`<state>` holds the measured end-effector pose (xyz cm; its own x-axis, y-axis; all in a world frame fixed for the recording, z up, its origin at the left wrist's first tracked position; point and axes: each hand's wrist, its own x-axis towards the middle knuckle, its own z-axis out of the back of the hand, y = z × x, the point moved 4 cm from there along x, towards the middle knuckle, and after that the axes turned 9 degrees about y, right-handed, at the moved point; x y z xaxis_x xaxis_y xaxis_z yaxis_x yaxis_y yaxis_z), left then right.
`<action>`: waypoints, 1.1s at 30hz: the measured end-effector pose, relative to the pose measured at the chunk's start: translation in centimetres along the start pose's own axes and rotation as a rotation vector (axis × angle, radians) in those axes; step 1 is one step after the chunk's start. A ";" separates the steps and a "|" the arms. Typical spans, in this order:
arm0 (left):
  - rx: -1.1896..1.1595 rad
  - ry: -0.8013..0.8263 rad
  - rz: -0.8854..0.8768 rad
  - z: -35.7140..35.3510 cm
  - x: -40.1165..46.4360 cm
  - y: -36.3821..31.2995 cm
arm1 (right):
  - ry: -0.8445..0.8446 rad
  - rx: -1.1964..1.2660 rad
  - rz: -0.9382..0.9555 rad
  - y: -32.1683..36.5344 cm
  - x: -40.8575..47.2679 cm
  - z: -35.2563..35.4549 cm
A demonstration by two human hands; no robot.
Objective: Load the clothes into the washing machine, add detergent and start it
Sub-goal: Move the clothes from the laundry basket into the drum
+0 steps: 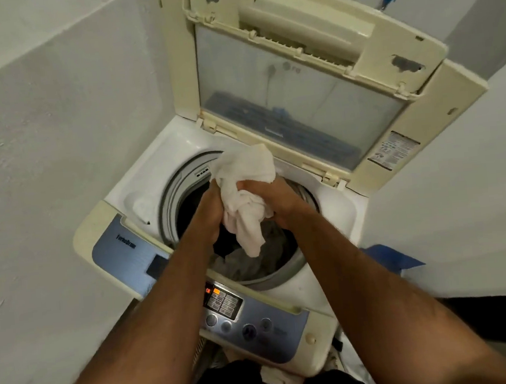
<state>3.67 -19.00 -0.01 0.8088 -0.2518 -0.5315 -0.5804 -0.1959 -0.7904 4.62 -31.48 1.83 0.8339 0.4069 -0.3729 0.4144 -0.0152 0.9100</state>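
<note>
Both hands, left (213,207) and right (272,201), have a bunched white cloth (247,189) gripped tight right over the open drum (169,199), lid (298,96) up, probably so it drops onto the grey clothes (251,261) inside.

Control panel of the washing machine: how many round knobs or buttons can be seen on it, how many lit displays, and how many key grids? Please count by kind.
Round knobs or buttons: 5 (one)
Lit orange display: 1
Key grid: 1
Total: 7
</note>
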 end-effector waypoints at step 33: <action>0.595 0.024 -0.231 -15.9 -0.6 4.8 | -0.859 -0.568 -0.070 -2.6 -21.0 15.1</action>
<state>-1.11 -34.81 1.41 0.9003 -0.2884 -0.3259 -0.2341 0.3103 -0.9214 -8.43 -53.76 4.57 0.8862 -0.4026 -0.2294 0.4248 0.5080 0.7493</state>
